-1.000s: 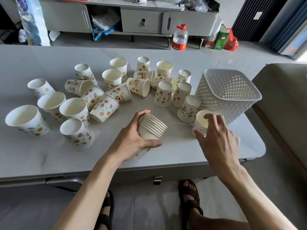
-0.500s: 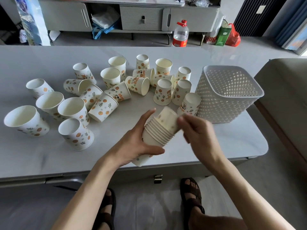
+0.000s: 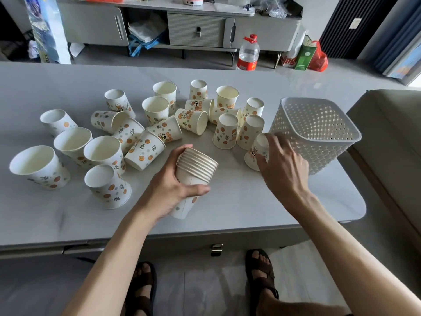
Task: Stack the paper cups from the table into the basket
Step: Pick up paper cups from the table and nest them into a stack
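- My left hand (image 3: 169,190) grips a stack of nested paper cups (image 3: 196,169), with the thumb along the near side and the fingers curled round the far side.
- The stack is tilted, with its rims up and away to the right and its base towards me, over the middle of the worktop (image 3: 227,213).
- My right hand (image 3: 282,167) is spread about an upturned paper cup (image 3: 255,153), fingers over its base and thumb low on its side. The hand is blurred, so I cannot tell whether it has closed on the cup.
- That cup stands on the worktop just beside the near left corner of the basket (image 3: 296,133).
- The basket is white perforated plastic and sits at the right end of the worktop.
- The loose paper cups (image 3: 145,151) are scattered over the left and middle of the worktop: some upright, some upside down, some on their sides, many touching.
- A water bottle (image 3: 248,53) with a red cap stands on the floor beyond the worktop.
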{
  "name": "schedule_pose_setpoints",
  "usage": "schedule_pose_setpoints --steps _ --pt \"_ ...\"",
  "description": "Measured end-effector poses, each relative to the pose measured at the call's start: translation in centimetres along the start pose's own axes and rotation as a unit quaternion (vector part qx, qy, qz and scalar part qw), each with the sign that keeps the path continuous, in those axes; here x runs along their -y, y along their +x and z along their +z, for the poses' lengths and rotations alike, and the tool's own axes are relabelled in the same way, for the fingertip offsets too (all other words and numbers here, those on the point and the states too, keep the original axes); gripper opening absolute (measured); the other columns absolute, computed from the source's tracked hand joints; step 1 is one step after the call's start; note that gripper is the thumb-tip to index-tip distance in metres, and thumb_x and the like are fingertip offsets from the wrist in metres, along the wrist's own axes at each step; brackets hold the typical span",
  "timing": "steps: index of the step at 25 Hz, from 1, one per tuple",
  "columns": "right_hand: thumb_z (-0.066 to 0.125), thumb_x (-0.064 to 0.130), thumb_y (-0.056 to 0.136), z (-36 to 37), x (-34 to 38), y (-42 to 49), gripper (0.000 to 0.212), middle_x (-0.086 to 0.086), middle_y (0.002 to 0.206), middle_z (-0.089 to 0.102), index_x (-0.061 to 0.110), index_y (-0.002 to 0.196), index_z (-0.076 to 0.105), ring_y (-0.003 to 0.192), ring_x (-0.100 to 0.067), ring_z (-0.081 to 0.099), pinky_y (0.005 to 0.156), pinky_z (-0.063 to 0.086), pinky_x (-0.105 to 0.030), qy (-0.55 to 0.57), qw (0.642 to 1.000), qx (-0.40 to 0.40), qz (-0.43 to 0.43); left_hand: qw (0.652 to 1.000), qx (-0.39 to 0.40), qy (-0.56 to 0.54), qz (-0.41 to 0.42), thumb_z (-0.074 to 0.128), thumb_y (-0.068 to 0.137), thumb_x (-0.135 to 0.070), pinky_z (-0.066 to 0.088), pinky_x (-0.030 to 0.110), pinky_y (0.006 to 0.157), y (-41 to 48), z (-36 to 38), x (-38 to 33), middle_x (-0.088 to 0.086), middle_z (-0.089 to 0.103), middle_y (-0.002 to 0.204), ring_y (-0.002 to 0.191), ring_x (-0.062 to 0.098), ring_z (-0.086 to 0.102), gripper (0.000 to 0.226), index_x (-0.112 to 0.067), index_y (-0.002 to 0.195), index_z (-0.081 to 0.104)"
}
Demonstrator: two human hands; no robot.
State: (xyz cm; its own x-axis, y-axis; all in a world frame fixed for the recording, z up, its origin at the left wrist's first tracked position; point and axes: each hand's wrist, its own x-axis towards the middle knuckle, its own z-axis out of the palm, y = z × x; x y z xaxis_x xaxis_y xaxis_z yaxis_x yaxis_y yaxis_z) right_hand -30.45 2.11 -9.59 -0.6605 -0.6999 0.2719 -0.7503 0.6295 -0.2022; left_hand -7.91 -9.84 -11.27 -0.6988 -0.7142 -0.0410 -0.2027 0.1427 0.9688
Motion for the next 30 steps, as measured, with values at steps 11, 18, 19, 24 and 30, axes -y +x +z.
schedule_pose_setpoints --steps 11,18,19,24,30 --pt "0.066 0.032 0.084 2.2 0.0 0.4 0.022 -0.004 0.126 0.056 0.011 0.076 0.066 0.109 -0.027 0.05 0.088 0.043 -0.036 0.014 0.995 -0.09 -0.033 0.999 -0.032 0.01 0.01 0.085 0.048 -0.05 0.05 0.043 0.1 -0.3 0.5 -0.4 -0.036 0.059 0.109 0.103 -0.004 0.059 0.094 -0.053 0.132 0.043" --pt "0.064 0.032 0.083 0.9 0.9 -0.2 0.021 -0.003 0.098 0.062 0.013 0.084 0.056 0.07 -0.027 0.058 0.058 0.046 -0.033 0.144 0.982 -0.082 -0.086 0.999 -0.032 0.014 0.008 0.087 0.048 -0.042 0.051 0.036 0.098 -0.2 0.0 -0.3 -0.033 0.06 0.111 0.101 -0.008 0.058 0.098 -0.048 0.135 0.043" --pt "0.064 0.036 0.081 0.6 1.2 -0.4 0.024 -0.002 0.096 0.062 0.015 0.087 0.055 0.069 -0.026 0.058 0.059 0.049 -0.035 0.163 0.978 -0.071 -0.107 0.999 -0.039 0.011 0.007 0.088 0.049 -0.037 0.051 0.031 0.095 -0.2 -0.1 -0.3 -0.03 0.061 0.112 0.1 -0.009 0.058 0.098 -0.046 0.136 0.044" --pt "0.076 0.037 0.076 3.6 2.7 -2.9 0.062 0.0 0.117 0.064 0.02 0.124 0.042 0.089 -0.023 0.063 0.072 0.054 -0.035 0.218 0.968 0.022 -0.125 0.997 -0.07 -0.017 0.001 0.084 0.052 -0.025 0.048 0.016 0.085 -0.6 -0.4 -0.5 -0.013 0.059 0.12 0.102 -0.005 0.058 0.096 -0.035 0.138 0.044" --pt "0.088 0.021 0.06 6.9 2.5 -3.9 0.082 0.018 0.104 0.057 0.027 0.127 0.04 0.098 -0.011 0.059 0.069 0.046 -0.014 0.417 0.893 0.164 0.035 0.997 -0.074 -0.004 -0.017 0.087 0.051 -0.03 0.051 0.031 0.091 -0.8 -1.1 0.0 -0.006 0.061 0.121 0.109 0.014 0.06 0.095 -0.038 0.136 0.044"
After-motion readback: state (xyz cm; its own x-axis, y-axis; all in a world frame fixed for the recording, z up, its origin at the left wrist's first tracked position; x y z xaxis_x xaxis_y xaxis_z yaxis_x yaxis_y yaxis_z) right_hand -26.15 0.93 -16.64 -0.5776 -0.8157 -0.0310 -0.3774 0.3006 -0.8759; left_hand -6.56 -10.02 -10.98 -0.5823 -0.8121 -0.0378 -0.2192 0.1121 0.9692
